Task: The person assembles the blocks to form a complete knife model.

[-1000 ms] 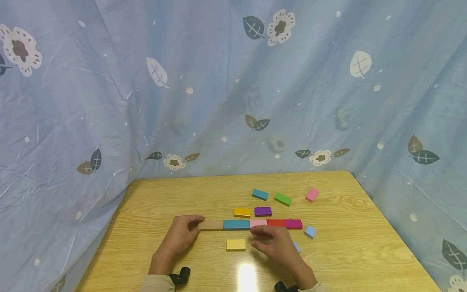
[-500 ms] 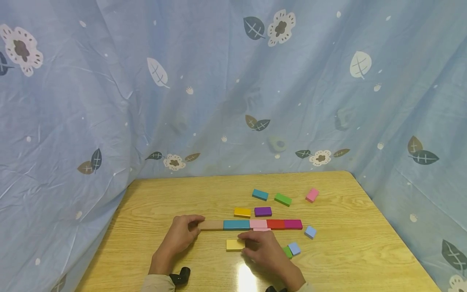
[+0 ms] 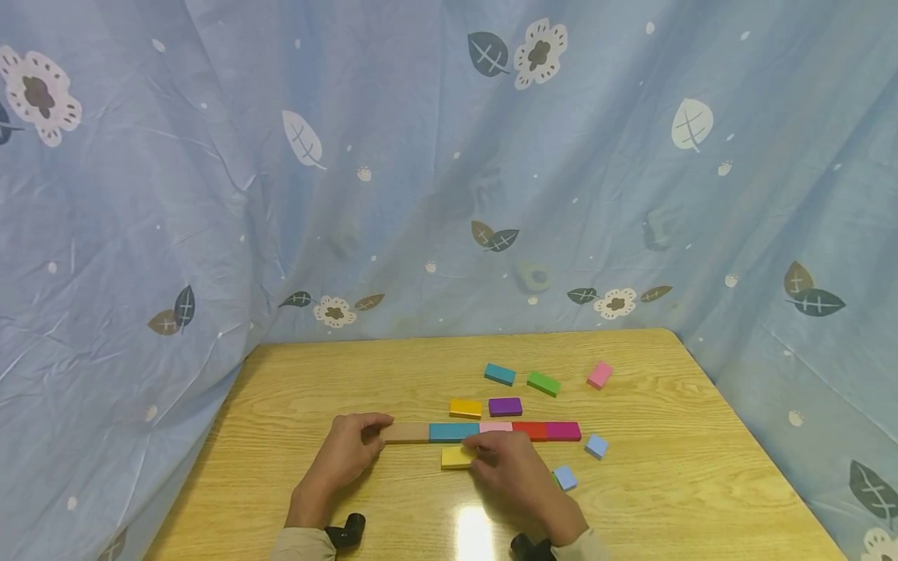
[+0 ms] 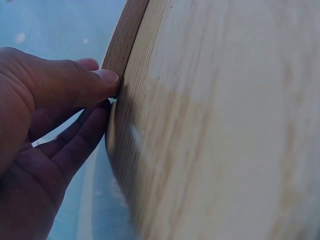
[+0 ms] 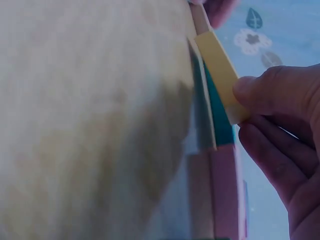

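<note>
At the left end of a row of blocks, my left hand (image 3: 348, 448) pinches a tan wooden block (image 3: 408, 433) between thumb and fingers. The left wrist view shows the thumb on this wooden block (image 4: 122, 42). My right hand (image 3: 515, 471) pinches a yellow block (image 3: 457, 458) by its right end, in front of the teal block (image 3: 454, 433). In the right wrist view the yellow block (image 5: 218, 70) partly covers the teal one (image 5: 216, 107). Right of teal, the row continues with pink (image 3: 496, 426), red (image 3: 531, 431) and magenta (image 3: 563, 431) blocks.
Behind the row lie an orange-yellow block (image 3: 466, 408), a purple block (image 3: 505, 407), a blue block (image 3: 500, 374), a green block (image 3: 543, 383) and a pink block (image 3: 599, 375). Small light-blue blocks (image 3: 596, 446) lie at right. A curtain (image 3: 435, 156) hangs behind the table.
My right hand has moved left to the yellow block, taken hold of it, and carried it away from me towards the row. The left hand has stayed in place.
</note>
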A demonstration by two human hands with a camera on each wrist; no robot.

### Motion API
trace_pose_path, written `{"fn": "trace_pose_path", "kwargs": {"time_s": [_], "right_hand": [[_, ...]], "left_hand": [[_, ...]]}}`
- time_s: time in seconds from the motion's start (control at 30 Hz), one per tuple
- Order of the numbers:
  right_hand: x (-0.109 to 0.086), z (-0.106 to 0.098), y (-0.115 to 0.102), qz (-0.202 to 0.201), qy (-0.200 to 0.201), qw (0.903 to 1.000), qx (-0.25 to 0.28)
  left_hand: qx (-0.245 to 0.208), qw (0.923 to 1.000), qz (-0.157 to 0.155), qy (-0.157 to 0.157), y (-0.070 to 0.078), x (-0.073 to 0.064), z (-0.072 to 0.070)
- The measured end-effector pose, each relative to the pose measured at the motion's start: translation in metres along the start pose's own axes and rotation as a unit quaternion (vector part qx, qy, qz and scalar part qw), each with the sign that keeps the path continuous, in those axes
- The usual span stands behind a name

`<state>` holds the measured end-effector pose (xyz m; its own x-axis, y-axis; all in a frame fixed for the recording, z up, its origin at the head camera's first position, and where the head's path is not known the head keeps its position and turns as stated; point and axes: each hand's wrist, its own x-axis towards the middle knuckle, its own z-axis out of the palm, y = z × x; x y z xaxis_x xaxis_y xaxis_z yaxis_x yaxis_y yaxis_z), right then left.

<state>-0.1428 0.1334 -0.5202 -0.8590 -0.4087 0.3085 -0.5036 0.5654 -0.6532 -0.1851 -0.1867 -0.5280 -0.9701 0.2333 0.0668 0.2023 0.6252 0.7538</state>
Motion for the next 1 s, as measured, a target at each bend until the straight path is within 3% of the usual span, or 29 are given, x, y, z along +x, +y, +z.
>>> {"fn": "trace_pose_path", "kwargs": {"time_s": [0.3, 0.6, 0.77, 1.0], "right_hand": [[0.004, -0.009, 0.008, -0.031, 0.028, 0.9956, -0.085], [0.005, -0.008, 0.009, -0.039, 0.041, 0.9933, -0.101], [0.007, -0.006, 0.007, -0.059, 0.042, 0.9944, -0.077], [0.008, -0.001, 0.011, -0.034, 0.015, 0.9972, -0.065]], "left_hand": [[0.002, 1.0000, 0.000, 0.000, 0.000, 0.000, 0.000], [0.002, 1.0000, 0.002, -0.001, 0.001, 0.000, -0.001], [0.002, 1.0000, -0.001, 0.000, 0.001, 0.000, -0.001], [0.005, 1.0000, 0.004, 0.001, 0.000, -0.001, 0.000]]}}
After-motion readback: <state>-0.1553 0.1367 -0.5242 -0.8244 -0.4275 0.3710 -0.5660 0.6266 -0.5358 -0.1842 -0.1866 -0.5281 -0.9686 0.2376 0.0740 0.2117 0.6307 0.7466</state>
